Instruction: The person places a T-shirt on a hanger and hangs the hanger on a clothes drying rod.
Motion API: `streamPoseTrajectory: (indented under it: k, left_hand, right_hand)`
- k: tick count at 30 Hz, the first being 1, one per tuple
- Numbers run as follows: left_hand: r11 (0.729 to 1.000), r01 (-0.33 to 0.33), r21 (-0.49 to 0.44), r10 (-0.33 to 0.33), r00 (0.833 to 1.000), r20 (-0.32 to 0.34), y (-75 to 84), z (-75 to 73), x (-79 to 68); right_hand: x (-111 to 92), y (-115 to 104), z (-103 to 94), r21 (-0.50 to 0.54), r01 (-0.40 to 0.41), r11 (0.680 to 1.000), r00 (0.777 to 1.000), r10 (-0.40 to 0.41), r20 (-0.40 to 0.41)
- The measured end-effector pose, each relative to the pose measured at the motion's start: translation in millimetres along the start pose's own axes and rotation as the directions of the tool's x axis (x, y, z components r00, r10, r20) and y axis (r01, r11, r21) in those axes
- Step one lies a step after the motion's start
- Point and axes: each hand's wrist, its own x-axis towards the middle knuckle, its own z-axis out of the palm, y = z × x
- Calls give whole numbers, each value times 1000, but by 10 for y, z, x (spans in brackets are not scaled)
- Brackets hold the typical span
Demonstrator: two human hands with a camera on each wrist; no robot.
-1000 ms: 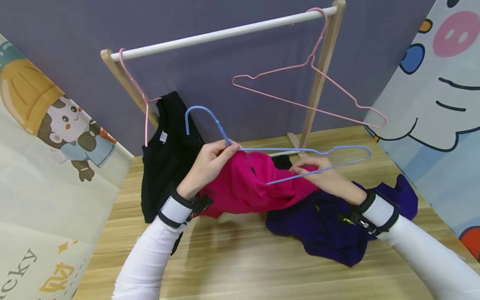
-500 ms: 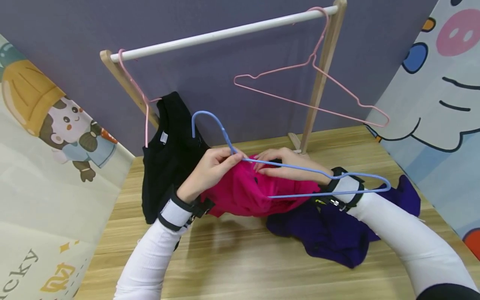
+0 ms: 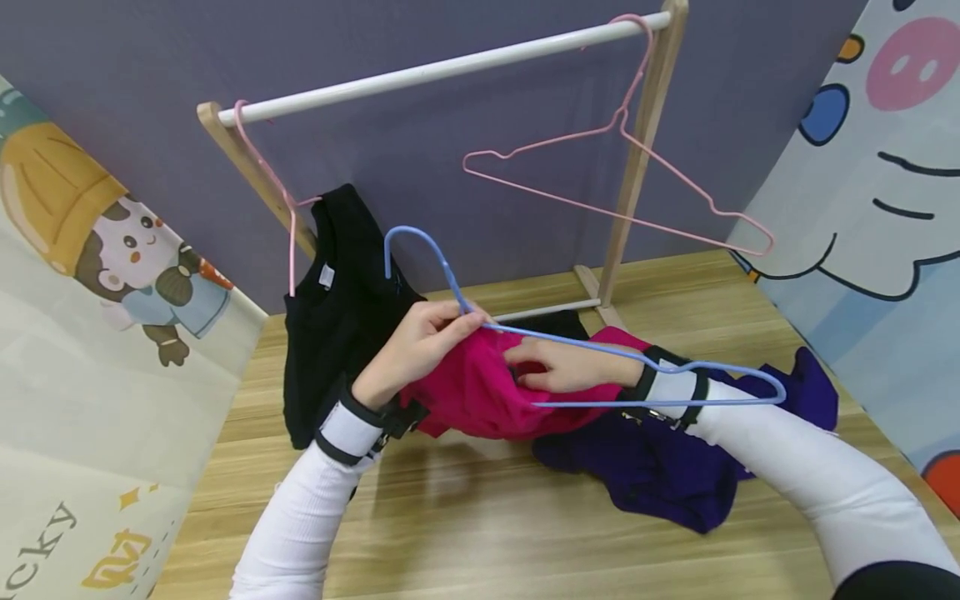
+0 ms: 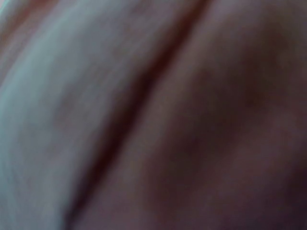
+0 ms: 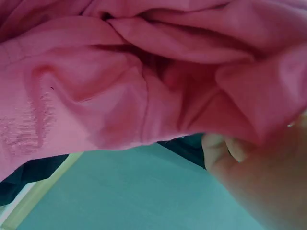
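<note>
A bright pink garment (image 3: pixel 480 396) bunches between the two hands above the table. My left hand (image 3: pixel 420 346) pinches a blue hanger (image 3: pixel 449 272) at the base of its hook, with pink cloth against the fingers. One end of that hanger disappears into the garment; the other sticks out over the right wrist. My right hand (image 3: pixel 566 365) grips the pink cloth near an opening, its fingertips partly hidden by folds. In the right wrist view, the thumb (image 5: pixel 218 153) lies at the cloth's lower edge. Only blurred skin fills the left wrist view.
Behind stands a rack with a white rail (image 3: pixel 450 71). A bare pink hanger (image 3: pixel 555 197) hangs at its right, another pink hanger (image 3: pixel 273 171) with a black garment (image 3: pixel 337 308) at its left. A dark purple garment (image 3: pixel 660 475) lies on the wooden table (image 3: pixel 480 533).
My right hand has left the blue hanger's free end and moved left onto the pink garment's opening. The hanger's free end has tipped lower, over the right wrist. My left hand keeps its hold.
</note>
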Motion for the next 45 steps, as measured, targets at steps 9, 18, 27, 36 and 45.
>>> streamPoseTrajectory:
  k: [9,18,27,36,45]
  left_hand:
    - [1000,21,16,-21,1000,-17,-19,-27,-22]
    - [998,53,19,-51,991,-126,-94,-81,-101]
    - [998,65,23,-56,963,-264,-182,-172,-147]
    - [993,112,41,-97,957,-275,-236,-179,-186]
    - [979,173,108,-141,957,-254,-280,-178,-243]
  right_hand:
    - [-133,38,65,-169,-103,980,989,119,85]
    - [-350,155,23,-394,-94,914,974,3,-225]
    - [-691,296,-74,-413,-150,898,919,-27,-393]
    - [-869,220,-206,-555,-218,803,918,-25,-396]
    - [-1042,236,-325,-567,-178,804,846,-169,-505]
